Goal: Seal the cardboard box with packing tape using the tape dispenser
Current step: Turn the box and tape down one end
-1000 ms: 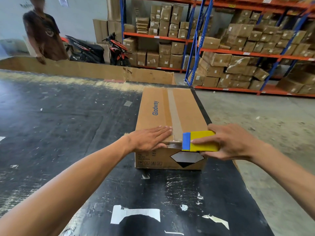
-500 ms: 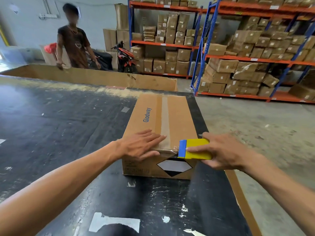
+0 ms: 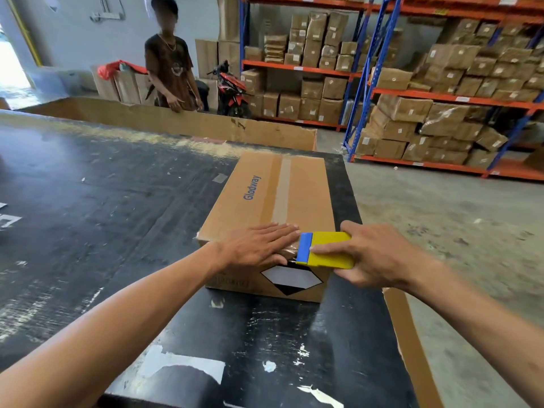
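Note:
A brown cardboard box printed "Glodway" lies on the black table, with a strip of clear tape running along its top seam. My left hand lies flat, fingers together, on the near end of the box top over the tape. My right hand grips a yellow and blue tape dispenser at the box's near right top edge, its blue end touching my left fingertips. The box's near face shows a black and white diamond label.
The table's right edge is close beside the box, with concrete floor beyond. A long cardboard sheet stands along the far table edge. A person stands behind it. Racks of cartons and a motorbike are at the back.
The view has tilted up and swung, so the far person now appears more central. Both hands stay at the near end of the box, left flat on the tape, right on the dispenser.

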Tool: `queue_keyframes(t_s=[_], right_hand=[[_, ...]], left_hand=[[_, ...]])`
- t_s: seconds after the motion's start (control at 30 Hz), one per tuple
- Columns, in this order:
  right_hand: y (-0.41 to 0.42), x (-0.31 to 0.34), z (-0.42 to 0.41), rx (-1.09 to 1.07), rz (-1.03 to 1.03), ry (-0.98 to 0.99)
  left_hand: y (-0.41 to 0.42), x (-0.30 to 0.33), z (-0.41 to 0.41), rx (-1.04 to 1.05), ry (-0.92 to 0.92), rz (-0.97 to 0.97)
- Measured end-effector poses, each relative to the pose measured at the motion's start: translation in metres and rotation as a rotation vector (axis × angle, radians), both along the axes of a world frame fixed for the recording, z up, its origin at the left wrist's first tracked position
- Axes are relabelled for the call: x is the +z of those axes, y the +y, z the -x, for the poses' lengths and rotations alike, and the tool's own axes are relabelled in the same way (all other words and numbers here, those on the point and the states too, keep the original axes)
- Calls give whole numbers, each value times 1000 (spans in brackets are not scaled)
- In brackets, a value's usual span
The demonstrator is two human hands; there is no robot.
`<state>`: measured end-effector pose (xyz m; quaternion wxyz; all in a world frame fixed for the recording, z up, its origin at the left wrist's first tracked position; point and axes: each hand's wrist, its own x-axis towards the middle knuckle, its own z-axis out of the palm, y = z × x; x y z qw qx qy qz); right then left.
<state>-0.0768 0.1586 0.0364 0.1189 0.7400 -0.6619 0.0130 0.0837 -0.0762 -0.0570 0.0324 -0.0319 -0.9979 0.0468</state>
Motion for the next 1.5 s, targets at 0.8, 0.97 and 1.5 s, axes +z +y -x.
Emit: queue_keyframes(t_s=[0.8,0.97,1.5], right_hand=[[30,-7,52,64,-35,-7],[37,-10,56,108,-17,2],[53,-35,81,86,11,87]], left_hand=[[33,-3,43,8,33,16],[29,-5,42,-18,55,29],[29,-9,41,-10,94,71]])
